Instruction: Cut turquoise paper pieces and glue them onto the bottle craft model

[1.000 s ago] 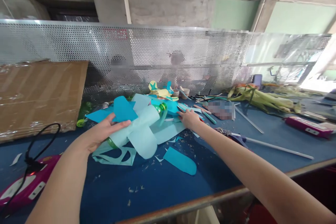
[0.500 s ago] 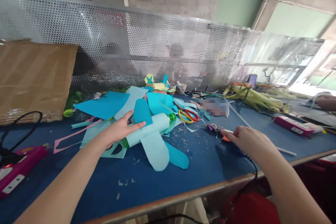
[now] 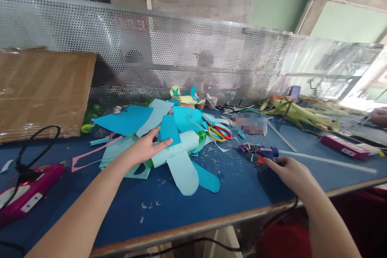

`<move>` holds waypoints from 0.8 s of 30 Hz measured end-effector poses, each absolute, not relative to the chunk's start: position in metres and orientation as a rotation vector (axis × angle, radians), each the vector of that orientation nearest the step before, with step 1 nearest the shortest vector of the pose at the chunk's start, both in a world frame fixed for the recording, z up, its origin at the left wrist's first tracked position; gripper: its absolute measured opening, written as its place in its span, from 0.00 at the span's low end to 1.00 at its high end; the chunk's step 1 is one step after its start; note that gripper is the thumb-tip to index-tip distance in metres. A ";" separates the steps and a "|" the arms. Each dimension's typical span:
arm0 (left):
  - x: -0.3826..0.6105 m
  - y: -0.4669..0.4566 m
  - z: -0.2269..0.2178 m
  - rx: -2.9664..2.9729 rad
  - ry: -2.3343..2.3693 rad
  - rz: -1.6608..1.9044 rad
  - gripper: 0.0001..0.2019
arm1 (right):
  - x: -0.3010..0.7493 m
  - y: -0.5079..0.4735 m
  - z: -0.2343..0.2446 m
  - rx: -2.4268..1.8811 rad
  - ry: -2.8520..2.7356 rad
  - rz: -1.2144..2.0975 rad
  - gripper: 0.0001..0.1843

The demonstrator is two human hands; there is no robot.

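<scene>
At the far left of the blue worktop lies a pink glue gun with a black cable looped above it. Behind that, a sheet of cardboard leans against the perforated metal screen. A green bottle lies on its side at the foot of the screen, next to a big blue paper sheet.

The person's left hand rests on the near end of a bottle wrapped in pale blue paper, which lies on its side amid the heap of cut paper in the middle of the worktop. Its grip is apart, fingers stretched out flat and the thumb laid across the paper tube. A rounded pale paper flap hangs off the wrapped bottle toward the worktop's near edge.

Just beyond the bottle's green neck sit scissors with yellow and red handles. Further right, a blue glue gun lies on the worktop, and the right hand touches its near end with bent fingers. I cannot tell whether that grip has closed on it. A long white stick lies to the right of the gun. Corn husks are piled at the back, with a pink box in front of them. Another person's hand shows at the right edge.
</scene>
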State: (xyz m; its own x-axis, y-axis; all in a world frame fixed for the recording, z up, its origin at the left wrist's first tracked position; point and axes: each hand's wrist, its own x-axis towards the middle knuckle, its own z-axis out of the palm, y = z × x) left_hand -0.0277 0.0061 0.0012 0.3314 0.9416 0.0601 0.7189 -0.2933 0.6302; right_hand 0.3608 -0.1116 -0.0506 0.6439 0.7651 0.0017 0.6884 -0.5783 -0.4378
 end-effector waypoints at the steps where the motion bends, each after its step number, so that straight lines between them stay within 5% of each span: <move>1: -0.027 0.005 0.003 2.095 1.480 0.563 0.43 | 0.361 -0.114 -0.050 -2.379 -1.067 0.304 0.22; 8: -0.026 0.000 0.008 2.139 1.488 0.499 0.41 | 0.329 -0.118 -0.040 -1.487 -0.698 0.968 0.23; 14: -0.025 0.001 0.005 2.127 1.528 0.536 0.43 | 0.275 -0.111 -0.024 -1.242 -0.835 1.182 0.22; 24: -0.018 -0.006 0.004 2.127 1.337 0.672 0.36 | 0.213 -0.113 -0.037 -1.380 -1.574 0.805 0.20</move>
